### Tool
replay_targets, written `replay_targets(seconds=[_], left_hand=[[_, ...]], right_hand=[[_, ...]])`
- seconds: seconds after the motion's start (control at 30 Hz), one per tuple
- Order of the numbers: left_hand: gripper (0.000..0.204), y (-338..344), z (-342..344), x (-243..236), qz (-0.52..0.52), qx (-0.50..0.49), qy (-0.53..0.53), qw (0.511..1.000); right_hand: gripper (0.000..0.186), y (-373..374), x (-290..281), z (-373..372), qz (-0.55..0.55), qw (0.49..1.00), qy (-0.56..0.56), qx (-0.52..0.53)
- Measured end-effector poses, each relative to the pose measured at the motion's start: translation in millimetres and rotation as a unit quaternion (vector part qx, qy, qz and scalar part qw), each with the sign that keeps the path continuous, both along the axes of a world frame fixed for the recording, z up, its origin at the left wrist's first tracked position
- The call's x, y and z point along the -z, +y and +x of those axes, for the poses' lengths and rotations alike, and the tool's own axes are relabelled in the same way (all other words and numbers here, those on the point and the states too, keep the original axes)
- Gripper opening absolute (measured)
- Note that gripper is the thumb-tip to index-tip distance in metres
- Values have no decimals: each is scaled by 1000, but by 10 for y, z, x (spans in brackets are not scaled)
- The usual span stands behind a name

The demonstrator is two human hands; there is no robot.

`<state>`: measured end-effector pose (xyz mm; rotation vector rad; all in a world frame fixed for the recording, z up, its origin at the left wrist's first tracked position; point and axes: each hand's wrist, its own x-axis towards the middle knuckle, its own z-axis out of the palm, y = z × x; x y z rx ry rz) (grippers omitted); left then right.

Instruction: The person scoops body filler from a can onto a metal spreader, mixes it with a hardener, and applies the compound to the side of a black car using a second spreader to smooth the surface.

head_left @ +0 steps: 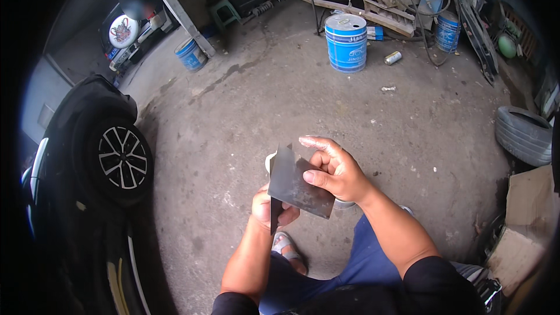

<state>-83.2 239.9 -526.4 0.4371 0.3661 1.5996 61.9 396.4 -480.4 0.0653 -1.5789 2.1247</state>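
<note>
Together, the left hand [267, 207] and right hand [339, 174] hold a dark sheet [294, 185] between them – the left gripping from below, the right pinching its far side, maybe so it won't flop. A white thing [269, 163] peeks out above the left hand – mostly hidden.

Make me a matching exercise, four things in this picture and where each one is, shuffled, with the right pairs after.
1. dark grey sheet
2. loose tire
3. spoked wheel
4. green stool

A. on the black car
B. near the picture's top
C. touching the right hand
D. near cardboard

Pairs: 1-C, 2-D, 3-A, 4-B
</note>
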Motion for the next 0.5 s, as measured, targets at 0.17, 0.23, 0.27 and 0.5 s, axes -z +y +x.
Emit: replay_targets(seconds=[0.17, 0.23, 0.27, 0.5], left_hand=[[37, 35, 40, -160, -69, -90, 67, 991], [21, 105, 44, -208, -28, -132, 55, 989], [20, 165, 86, -258, -83, -229, 121, 962], [26, 202, 165, -57, -114, -423, 264, 860]], right_hand=[[61, 44, -322, 43, -51, 995, 67, 52], [59, 209, -115, 88, -45, 991, 32, 120], [60, 261, 19, 124, -38, 988, 15, 150], [64, 116, 227, 170, 59, 965, -15, 256]])
